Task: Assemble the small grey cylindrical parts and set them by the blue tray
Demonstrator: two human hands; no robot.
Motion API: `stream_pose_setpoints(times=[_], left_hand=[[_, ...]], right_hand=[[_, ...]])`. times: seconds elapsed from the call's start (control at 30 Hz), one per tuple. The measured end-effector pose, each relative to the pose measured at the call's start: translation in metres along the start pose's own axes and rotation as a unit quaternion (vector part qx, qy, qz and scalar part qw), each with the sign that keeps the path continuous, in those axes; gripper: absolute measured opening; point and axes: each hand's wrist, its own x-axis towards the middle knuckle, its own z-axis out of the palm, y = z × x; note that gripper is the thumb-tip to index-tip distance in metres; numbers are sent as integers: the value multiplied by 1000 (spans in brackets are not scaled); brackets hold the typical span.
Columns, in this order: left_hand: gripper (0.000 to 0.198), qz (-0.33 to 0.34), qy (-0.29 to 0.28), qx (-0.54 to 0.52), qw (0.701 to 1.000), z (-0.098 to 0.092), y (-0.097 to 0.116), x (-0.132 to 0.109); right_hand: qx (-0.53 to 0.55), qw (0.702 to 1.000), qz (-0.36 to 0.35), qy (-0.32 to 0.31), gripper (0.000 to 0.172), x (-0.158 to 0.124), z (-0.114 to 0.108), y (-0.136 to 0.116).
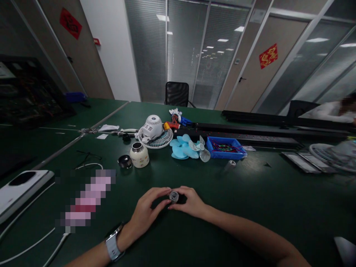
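Over the near middle of the green table, my left hand [148, 207] and my right hand [191, 202] meet around a small round grey part [174, 196] with a ringed end facing up. Each hand pinches it between thumb and fingers from its own side. Its exact kind is too small to make out. A watch with a pale strap [113, 243] is on my left wrist. Beyond my hands lie blue fan blades [183, 147] with a clear-looking set of blades [201, 148] beside them. A small clear cylindrical piece [231, 163] stands further right.
A cream jar [139, 155] stands open beside a dark lid [125, 161]. Behind are a white fan housing [152, 128], an orange power drill [174, 121], and a blue bin [225, 155] of wires. Long black rails [264, 129] lie at back right. A person [330, 111] sits far right.
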Motion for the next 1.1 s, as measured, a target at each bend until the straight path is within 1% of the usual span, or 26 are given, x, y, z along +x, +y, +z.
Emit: stream_pose_setpoints(times=[0.13, 0.2, 0.27, 0.33, 0.37, 0.4, 0.43, 0.5, 0.57, 0.67, 0.73, 0.77, 0.83, 0.9, 0.97, 1.03, 1.1], left_hand=[[25, 42, 12, 6, 999, -1, 0, 0], [21, 58, 19, 15, 998, 0, -2, -1], [15, 66, 39, 16, 997, 2, -6, -3], [9, 56, 83, 6, 995, 3, -11, -4], [9, 42, 105, 1, 994, 4, -15, -4], [11, 21, 119, -5, 993, 4, -19, -3], [14, -6, 121, -11, 993, 3, -23, -1], [21, -62, 86, -24, 994, 2, -32, 3], [29, -102, 31, -31, 994, 0, -38, 7], [38, -110, -27, -14, 993, -1, -42, 10], [43, -103, -41, -2, 994, -1, -42, 10], [45, -102, -43, 1, 994, -1, -41, 9], [47, -101, -44, 1, 994, -1, -41, 8], [48, -100, -43, 0, 994, -1, -40, 8], [48, -99, -42, 2, 994, -1, -40, 8], [48, -103, -43, 2, 994, 0, -41, 8], [47, -105, -43, -2, 994, 0, -43, 8]], right_hand=[[-42, 999, -14, -7, 33, 6, 14, -7], [-37, 999, -38, -7, 33, 7, 17, -9], [-26, 998, -63, -13, 37, 7, 16, -11], [-23, 997, -71, -24, 41, 6, 13, -14], [-24, 997, -67, -26, 42, 5, 10, -15], [-23, 998, -58, -28, 42, 3, 7, -16], [-18, 998, -46, -27, 42, 1, 3, -17], [-2, 1000, -13, -25, 41, -4, -6, -18], [16, 999, 18, -25, 40, -11, -15, -17], [25, 999, 44, -7, 38, -22, -27, -10], [19, 998, 58, 28, 39, -29, -35, 2], [12, 996, 69, 57, 39, -31, -41, 10], [-5, 986, 94, 136, 40, -34, -55, 31], [-29, 966, 123, 224, 42, -34, -74, 56], [-56, 941, 152, 297, 47, -32, -95, 81], [-77, 919, 174, 345, 53, -29, -113, 101], [-90, 906, 186, 369, 56, -27, -123, 114]])
